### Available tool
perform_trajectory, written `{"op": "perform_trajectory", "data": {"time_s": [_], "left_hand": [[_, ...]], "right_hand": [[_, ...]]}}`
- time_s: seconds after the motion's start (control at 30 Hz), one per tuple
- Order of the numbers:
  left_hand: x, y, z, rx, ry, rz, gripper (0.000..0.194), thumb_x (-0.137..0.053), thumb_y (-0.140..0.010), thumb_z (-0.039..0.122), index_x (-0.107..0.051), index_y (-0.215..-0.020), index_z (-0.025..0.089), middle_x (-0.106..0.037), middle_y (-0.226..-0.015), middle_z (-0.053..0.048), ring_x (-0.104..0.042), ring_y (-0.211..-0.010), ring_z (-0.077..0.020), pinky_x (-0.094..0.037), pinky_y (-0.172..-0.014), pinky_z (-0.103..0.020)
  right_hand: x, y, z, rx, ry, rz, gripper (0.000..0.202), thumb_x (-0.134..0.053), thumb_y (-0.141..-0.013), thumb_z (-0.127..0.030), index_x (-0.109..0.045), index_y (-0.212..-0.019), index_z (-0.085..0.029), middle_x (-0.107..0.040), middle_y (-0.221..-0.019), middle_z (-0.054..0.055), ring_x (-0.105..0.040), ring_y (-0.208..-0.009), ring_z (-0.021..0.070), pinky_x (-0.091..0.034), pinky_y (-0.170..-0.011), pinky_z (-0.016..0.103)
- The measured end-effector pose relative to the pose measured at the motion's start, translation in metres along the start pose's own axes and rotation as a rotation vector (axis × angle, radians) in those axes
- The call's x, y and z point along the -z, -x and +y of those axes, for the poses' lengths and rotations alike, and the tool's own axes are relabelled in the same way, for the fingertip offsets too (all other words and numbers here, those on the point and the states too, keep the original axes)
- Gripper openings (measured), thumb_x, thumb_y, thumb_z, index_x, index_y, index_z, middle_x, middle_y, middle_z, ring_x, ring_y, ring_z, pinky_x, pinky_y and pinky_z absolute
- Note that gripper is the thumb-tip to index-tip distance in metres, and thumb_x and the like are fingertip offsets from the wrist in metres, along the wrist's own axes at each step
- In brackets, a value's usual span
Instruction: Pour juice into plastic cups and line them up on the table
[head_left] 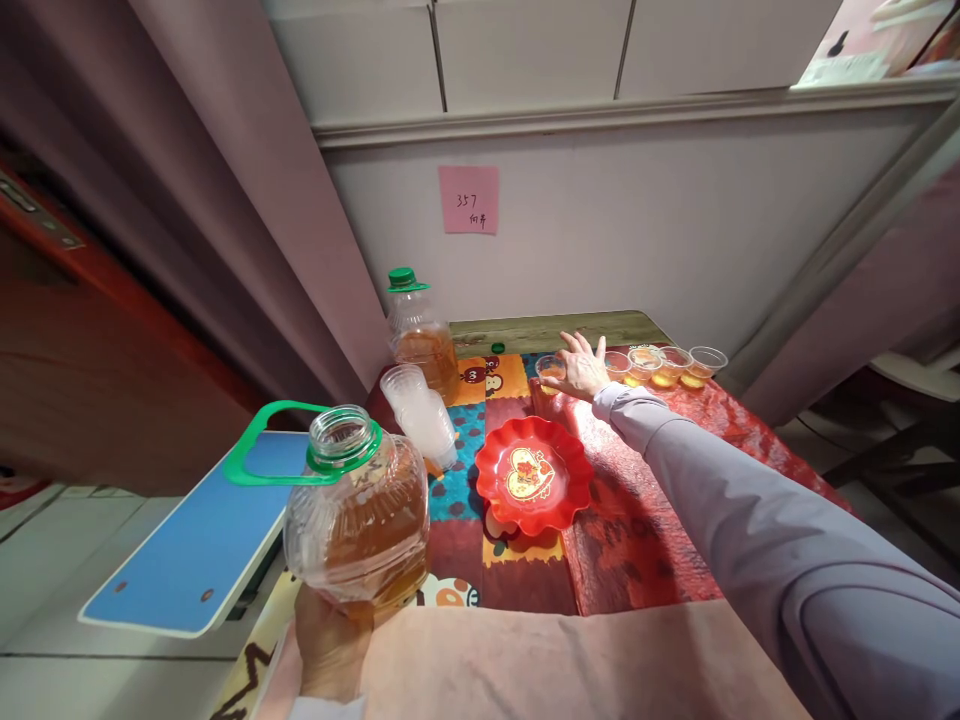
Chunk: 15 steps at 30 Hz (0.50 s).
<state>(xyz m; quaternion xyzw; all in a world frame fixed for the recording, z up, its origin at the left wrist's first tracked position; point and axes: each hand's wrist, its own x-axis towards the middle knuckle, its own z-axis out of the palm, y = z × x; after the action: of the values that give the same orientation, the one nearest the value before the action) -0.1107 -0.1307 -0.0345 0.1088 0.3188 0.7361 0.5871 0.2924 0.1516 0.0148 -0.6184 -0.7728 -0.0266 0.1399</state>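
Observation:
My left hand [330, 640] is closed around the lower part of a clear plastic jug [360, 520] of amber liquid, its fingers mostly hidden. The jug is uncapped, tilted slightly, with a green carry handle [240, 455] sticking out to the left. Across the table, my right hand [581, 368] is beside the leftmost clear plastic cup [551, 372]. Its fingers are spread, with the thumb at the cup's near side; whether it touches the cup is hard to see. To its right, several similar cups [664, 368] with some amber liquid stand in a row.
A second, green-capped jug [424, 345] stands at the back left, beside stacked clear cups [424, 420] lying on their side. A red scalloped dish [534, 474] sits mid-table. A loose green cap [498, 348] lies near the wall. A blue board [187, 540] is at left.

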Motion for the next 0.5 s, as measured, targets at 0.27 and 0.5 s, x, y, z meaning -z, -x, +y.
{"op": "perform_trajectory", "data": {"time_s": [0.27, 0.5], "left_hand": [[-0.031, 0.012, 0.007, 0.033, -0.034, 0.025, 0.07, -0.069, -0.088, 0.059, -0.065, -0.154, 0.037, -0.07, -0.152, -0.004, -0.05, -0.153, -0.041, -0.045, -0.123, -0.06], [-0.054, 0.022, 0.011, 0.023, -0.102, -0.009, 0.061, -0.07, -0.087, 0.052, -0.072, -0.145, 0.032, -0.071, -0.151, -0.007, -0.048, -0.155, -0.0447, -0.049, -0.119, -0.068]], "right_hand": [[-0.004, 0.004, 0.007, -0.028, 0.011, -0.011, 0.067, -0.06, -0.098, -0.076, -0.075, -0.129, -0.019, -0.037, -0.178, 0.019, -0.023, -0.166, 0.0469, -0.005, -0.125, 0.086], [0.005, 0.009, -0.002, -0.08, -0.074, 0.038, 0.085, -0.056, -0.098, -0.078, -0.057, -0.154, -0.013, -0.04, -0.174, 0.026, -0.026, -0.165, 0.0467, -0.007, -0.126, 0.084]]}}
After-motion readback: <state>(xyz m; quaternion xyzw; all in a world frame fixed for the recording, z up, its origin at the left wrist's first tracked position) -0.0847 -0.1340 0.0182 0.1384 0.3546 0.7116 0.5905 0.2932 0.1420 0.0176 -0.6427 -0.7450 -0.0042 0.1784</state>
